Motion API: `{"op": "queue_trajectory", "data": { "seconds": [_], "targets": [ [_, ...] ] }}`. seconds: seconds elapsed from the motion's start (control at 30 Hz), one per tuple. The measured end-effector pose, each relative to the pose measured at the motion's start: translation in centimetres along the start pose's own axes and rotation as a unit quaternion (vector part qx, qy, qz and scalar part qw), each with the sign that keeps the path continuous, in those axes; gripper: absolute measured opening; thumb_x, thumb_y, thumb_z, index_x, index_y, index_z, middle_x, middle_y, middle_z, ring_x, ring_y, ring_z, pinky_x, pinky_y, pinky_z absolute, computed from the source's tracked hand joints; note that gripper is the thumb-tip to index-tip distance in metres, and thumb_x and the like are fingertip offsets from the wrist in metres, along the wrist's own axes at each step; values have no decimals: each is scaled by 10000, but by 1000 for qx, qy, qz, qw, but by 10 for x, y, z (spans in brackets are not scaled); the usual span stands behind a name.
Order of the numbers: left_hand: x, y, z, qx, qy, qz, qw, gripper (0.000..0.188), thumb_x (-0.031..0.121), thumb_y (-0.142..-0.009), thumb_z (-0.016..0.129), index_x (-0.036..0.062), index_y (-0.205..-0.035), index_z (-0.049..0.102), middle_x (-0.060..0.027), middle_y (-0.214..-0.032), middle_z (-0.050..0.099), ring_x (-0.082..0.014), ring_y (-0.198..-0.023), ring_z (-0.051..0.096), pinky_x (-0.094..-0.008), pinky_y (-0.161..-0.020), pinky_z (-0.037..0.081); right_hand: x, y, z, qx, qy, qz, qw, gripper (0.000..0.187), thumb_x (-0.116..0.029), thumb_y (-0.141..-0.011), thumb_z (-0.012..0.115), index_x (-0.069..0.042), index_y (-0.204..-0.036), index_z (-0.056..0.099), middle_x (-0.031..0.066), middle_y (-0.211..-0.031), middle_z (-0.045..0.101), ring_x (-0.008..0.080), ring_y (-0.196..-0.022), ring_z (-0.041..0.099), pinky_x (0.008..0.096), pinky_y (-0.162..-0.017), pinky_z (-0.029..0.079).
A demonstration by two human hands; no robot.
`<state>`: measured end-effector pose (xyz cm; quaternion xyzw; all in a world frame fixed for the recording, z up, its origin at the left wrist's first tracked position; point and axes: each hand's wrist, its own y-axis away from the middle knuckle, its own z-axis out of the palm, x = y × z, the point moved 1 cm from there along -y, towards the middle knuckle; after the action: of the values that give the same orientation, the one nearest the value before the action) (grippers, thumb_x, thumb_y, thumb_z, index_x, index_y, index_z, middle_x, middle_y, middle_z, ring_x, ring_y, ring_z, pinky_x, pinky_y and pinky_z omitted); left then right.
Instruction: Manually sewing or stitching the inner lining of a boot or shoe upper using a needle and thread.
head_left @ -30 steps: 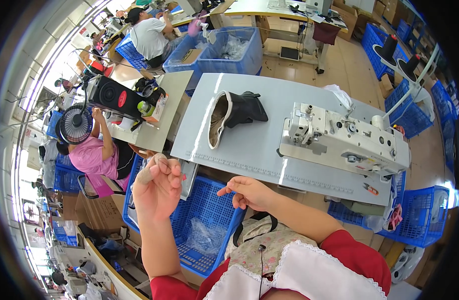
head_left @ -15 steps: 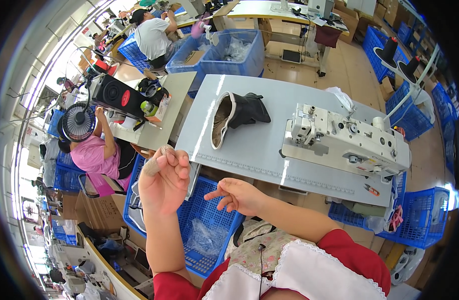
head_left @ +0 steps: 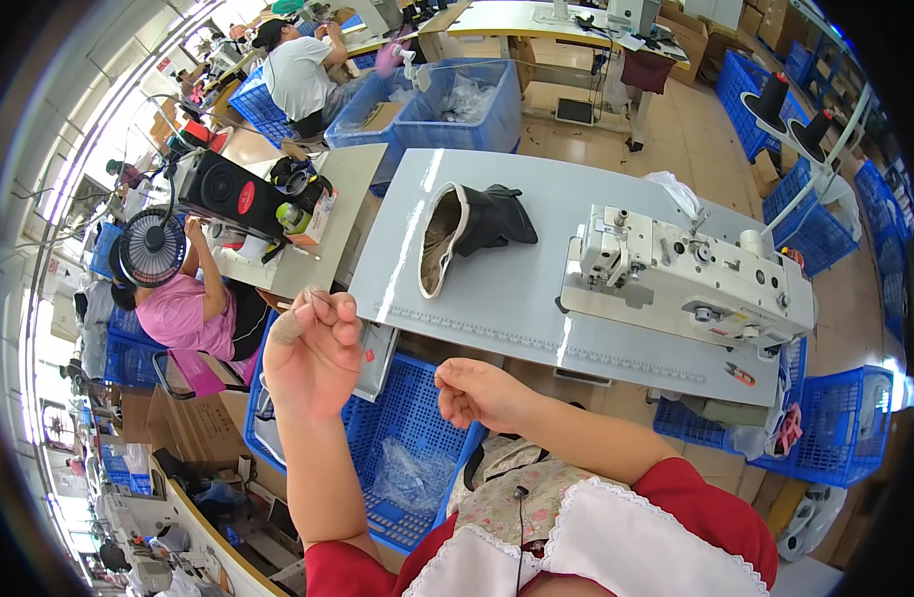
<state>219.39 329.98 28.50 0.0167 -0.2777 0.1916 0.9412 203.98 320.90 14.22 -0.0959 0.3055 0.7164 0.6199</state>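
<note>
My left hand [head_left: 315,360] is raised in front of the table's near left corner, palm up, with fingers curled in and fingertips close to the thumb. Tan tape wraps its thumb. To its right, just off the table's front edge, my right hand [head_left: 485,395] is closed, thumb against the bent forefinger. Whatever either hand pinches, if anything, is too small to make out. Beyond them, a dark boot-shaped piece [head_left: 477,234] with a pale lining lies on its side on the grey sewing table [head_left: 536,298]. Neither hand touches it.
A white sewing machine [head_left: 691,279] stands on the table's right, with orange-handled snips [head_left: 740,373] near the front edge. Below my hands is a blue crate [head_left: 402,438] holding clear plastic. A fan [head_left: 153,247] and a co-worker in pink [head_left: 188,313] are at left.
My left hand has shifted slightly left and up. The right hand's fingers, stretched out before, have curled in. The boot-shaped piece has stayed in place.
</note>
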Motion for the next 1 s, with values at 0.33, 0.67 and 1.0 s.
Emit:
{"op": "queue_trajectory", "data": {
  "seconds": [0.33,0.67,1.0],
  "targets": [
    [4,45,-43,-1,-92,56,994,174,109,-783,594,-43,-834,526,-243,-894,547,-293,-778,604,-324,-610,525,-42,17,-16,146,315,-216,912,265,-265,-960,428,-26,-890,519,23,-583,519,84,-507,487,225,-466,395],
    [-40,95,-114,62,-64,38,995,136,80,-780,562,-31,-858,560,-213,-1163,517,-303,-903,614,-363,-684,545,-110,43,2,211,448,-298,816,228,-225,-946,467,-28,-865,551,-15,-563,458,62,-515,427,225,-488,345],
    [-69,84,-123,152,-481,-173,846,188,56,-753,611,-35,-918,608,-156,-1170,557,-215,-975,571,-331,-856,441,-155,47,66,115,613,-148,768,228,-234,-915,499,-33,-829,564,4,-555,472,77,-522,460,253,-503,374]
  ]
}}
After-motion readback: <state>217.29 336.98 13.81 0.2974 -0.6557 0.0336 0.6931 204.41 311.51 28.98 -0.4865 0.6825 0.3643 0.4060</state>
